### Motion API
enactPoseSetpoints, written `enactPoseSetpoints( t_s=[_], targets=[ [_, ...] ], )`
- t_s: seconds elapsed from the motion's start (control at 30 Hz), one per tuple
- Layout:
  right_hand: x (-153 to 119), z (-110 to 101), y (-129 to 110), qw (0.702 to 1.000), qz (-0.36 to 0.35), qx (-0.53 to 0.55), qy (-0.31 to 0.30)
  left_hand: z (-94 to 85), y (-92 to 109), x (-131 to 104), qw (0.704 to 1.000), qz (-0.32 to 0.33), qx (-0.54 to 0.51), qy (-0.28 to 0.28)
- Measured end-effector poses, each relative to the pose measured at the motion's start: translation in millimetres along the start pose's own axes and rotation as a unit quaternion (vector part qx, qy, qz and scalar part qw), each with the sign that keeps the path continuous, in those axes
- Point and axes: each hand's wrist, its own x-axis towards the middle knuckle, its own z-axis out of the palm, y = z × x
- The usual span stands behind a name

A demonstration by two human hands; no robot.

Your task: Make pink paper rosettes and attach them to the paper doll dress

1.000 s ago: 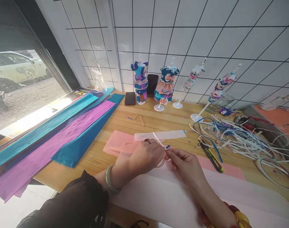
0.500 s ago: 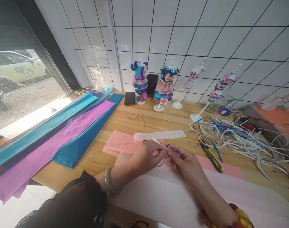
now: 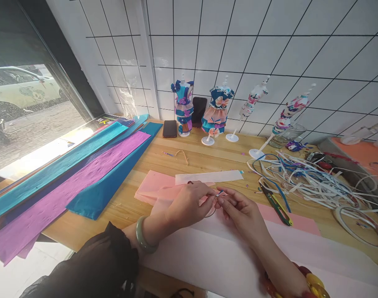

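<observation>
Above the pale pink paper sheets (image 3: 214, 244), my two hands meet at a small pleated paper bow (image 3: 220, 194) in pink, white and blue. My left hand (image 3: 190, 205) is closed in a pinch at the bow's left side. Fingers and thumb of my right hand (image 3: 241, 207) are pressed together on its right side. Below my left fingertips hangs a thin pale loop (image 3: 211, 214), whose material I cannot make out. Just beyond the hands lies a white paper strip (image 3: 209, 177) over folded salmon-pink paper (image 3: 154, 184).
Several small dress forms, two in paper dresses (image 3: 184, 105), stand along the tiled wall near a phone (image 3: 169, 128). Long coloured crepe papers (image 3: 99, 165) lie left. On the right are a cutter knife (image 3: 276, 203), a heap of white strips (image 3: 313, 178) and a tape roll (image 3: 362, 223).
A white strip that stuck up above my left fingers no longer shows there. The bow's pleats look more spread. Both hands stay almost in place.
</observation>
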Motion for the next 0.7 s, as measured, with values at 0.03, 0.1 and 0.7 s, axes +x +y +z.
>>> enactPoseSetpoints(
  t_s=[0.03,0.1,0.7],
  targets=[
    [-0.2,0.1,-0.4,1.000,-0.003,-0.002,0.001,-0.5,0.6,0.1,1.000,-0.003,0.000,-0.001],
    [-0.3,0.2,-0.8,1.000,-0.009,-0.003,0.001,-1.7,2.9,0.6,1.000,-0.013,-0.007,-0.006],
    [-3.4,3.2,-3.2,0.999,-0.015,-0.018,0.023,-1.6,2.8,3.5,0.925,-0.226,-0.304,-0.036]
  ],
)
